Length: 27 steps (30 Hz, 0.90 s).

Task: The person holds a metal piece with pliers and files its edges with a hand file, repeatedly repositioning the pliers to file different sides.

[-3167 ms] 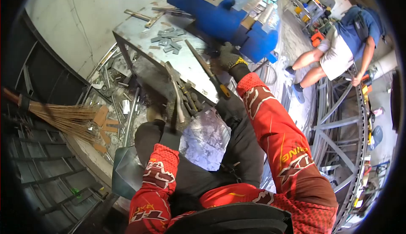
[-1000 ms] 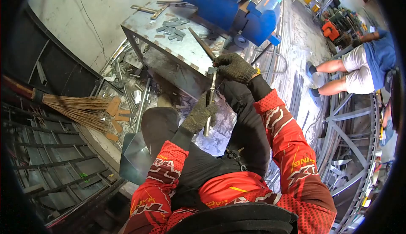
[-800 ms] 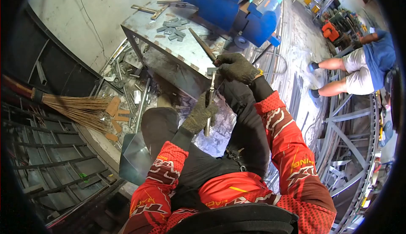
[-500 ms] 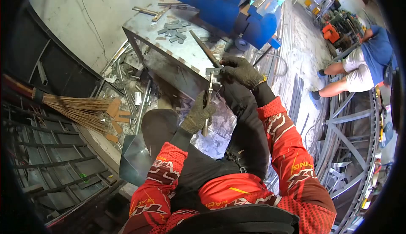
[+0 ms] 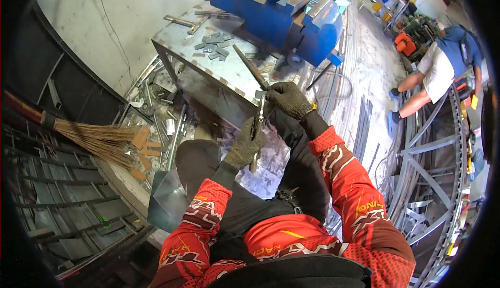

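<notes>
My left hand (image 5: 245, 147), in a dark work glove, is closed around what look like locking pliers (image 5: 260, 112), jaws pointing away from me. A small grey metal plate (image 5: 259, 95) sits at the jaws, partly hidden by my right hand. My gloved right hand (image 5: 290, 99) is wrapped round the near end of a long tapered file (image 5: 249, 66), which slants up and left over the workbench edge. Both hands meet above my knees, in front of the metal workbench (image 5: 205, 69).
A blue vise (image 5: 255, 14) stands on the bench beside loose grey metal pieces (image 5: 214, 45). A straw broom (image 5: 94, 137) and scrap lie at left. To the right are long metal bars (image 5: 363, 132), a steel frame (image 5: 432, 152) and another person (image 5: 442, 64).
My right hand and the file have shifted slightly down and left, and more of the small plate is covered. The other person has changed posture at the right.
</notes>
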Tool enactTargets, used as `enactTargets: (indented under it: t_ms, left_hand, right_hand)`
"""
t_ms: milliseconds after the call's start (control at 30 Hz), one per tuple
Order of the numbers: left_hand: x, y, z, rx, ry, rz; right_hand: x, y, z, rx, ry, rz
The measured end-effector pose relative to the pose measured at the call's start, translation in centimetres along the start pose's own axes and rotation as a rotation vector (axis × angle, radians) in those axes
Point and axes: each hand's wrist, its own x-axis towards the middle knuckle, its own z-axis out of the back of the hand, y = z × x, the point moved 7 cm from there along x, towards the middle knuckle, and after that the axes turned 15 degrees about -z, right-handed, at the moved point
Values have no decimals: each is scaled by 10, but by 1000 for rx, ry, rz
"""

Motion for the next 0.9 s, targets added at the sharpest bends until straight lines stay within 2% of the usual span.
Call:
enactTargets:
  t_ms: [167,233,333,367,433,467,500,600,633,667,733,767,900]
  left_hand:
    - [-1,-12,5,205,1,-75]
    - [-2,-21,6,214,-2,-94]
    - [-2,-32,4,269,5,-159]
    - [-3,-35,3,315,11,-205]
    - [-3,-22,-6,287,12,-276]
    - [-8,-15,-12,257,12,-341]
    - [-10,-14,-18,257,21,-326]
    - [-8,-38,-25,211,-38,-494]
    - [-6,-32,-26,214,-39,-481]
    - [1,-8,-24,-186,-138,-229]
    - [-1,40,-41,-972,-321,300]
    - [-2,46,-43,-969,-319,301]
    - [-12,34,-33,139,-191,-121]
  right_hand:
    - [-18,16,5,-27,-36,-2]
    - [-31,5,7,564,-107,-129]
    - [-58,-11,-14,714,-68,-172]
    - [-62,-20,-31,792,-12,-99]
    - [-86,-9,-47,637,-94,-9]
    - [-82,-28,-70,728,20,-84]
    - [-83,-30,-88,921,17,-82]
    - [-87,-24,-94,866,115,-185]
    - [-83,-34,-96,954,11,-165]
    - [-80,-43,-95,1034,-97,-137]
    - [-72,-56,-101,1088,-101,-100]
    - [-69,-60,-101,1143,-109,-55]
    - [-74,-61,-95,1245,-62,-93]
